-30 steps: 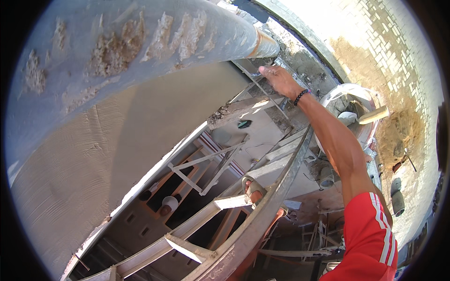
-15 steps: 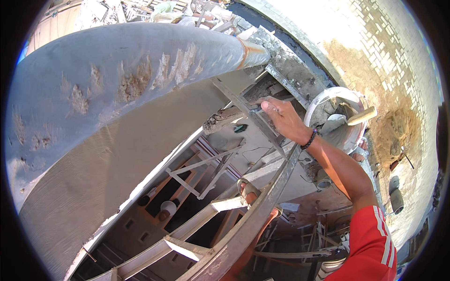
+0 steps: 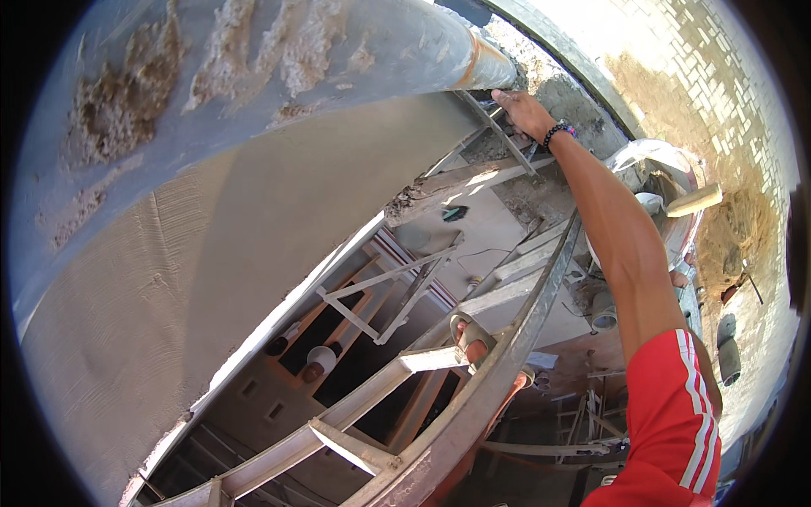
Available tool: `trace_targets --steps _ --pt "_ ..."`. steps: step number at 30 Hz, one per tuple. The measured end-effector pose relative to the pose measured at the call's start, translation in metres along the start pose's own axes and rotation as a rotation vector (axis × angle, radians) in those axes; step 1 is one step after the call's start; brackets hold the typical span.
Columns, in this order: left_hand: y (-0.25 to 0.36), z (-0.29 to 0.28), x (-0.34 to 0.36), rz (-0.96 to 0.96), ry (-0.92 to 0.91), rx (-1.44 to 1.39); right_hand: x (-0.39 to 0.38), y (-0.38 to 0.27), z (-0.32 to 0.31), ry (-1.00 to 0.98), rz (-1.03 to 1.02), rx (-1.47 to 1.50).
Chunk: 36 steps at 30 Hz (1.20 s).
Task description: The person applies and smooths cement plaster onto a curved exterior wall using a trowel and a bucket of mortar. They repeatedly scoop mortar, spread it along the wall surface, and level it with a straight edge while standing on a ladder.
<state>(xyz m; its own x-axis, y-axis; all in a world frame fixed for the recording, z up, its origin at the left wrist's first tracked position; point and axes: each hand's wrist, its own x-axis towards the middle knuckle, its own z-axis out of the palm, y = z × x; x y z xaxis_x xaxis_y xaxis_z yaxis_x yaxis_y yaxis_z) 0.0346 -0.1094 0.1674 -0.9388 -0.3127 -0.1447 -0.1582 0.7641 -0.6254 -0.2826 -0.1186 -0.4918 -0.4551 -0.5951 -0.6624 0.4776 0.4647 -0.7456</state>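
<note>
My right hand, at the end of an outstretched arm, has its fingers curled round a long narrow flat bar, which looks like a plastering straightedge. It lies at the far end of a smooth grey plastered surface, close under a thick grey pipe. The fingers partly hide the grip. My left hand is out of view. Below, a sandalled foot stands on a ladder.
Right of my forearm stands a white bucket with a wooden-handled tool in it. Beneath the ladder is a deep drop with a timber frame. Paving and brown sand lie to the far right.
My right hand and the bar have moved up and slightly right, toward the pipe's far end. My arm is straighter. The view has shifted, bringing the pipe nearer the top edge.
</note>
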Motion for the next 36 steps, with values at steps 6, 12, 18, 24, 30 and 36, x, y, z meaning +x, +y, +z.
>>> trace_targets --steps 6,12,18,24,30,36 --pt "-0.003 -0.001 0.002 0.000 0.006 -0.017 0.009 0.004 0.001 -0.054 0.020 0.002" --pt "-0.006 -0.010 0.004 -0.014 0.012 -0.025 -0.019 -0.034 0.002 -0.098 -0.057 -0.079" --pt "-0.001 -0.033 -0.006 -0.037 0.039 -0.079 -0.086 -0.103 0.010 -0.147 -0.097 -0.047" --pt "-0.004 -0.051 -0.018 -0.052 0.056 -0.196 -0.160 -0.186 0.018 -0.194 -0.207 -0.016" --pt "0.012 -0.054 -0.025 -0.246 0.070 -0.331 -0.226 -0.257 0.026 -0.226 -0.257 0.000" --pt "0.001 -0.049 -0.036 -0.044 0.078 -0.330 -0.296 -0.326 0.034 -0.235 -0.321 0.049"
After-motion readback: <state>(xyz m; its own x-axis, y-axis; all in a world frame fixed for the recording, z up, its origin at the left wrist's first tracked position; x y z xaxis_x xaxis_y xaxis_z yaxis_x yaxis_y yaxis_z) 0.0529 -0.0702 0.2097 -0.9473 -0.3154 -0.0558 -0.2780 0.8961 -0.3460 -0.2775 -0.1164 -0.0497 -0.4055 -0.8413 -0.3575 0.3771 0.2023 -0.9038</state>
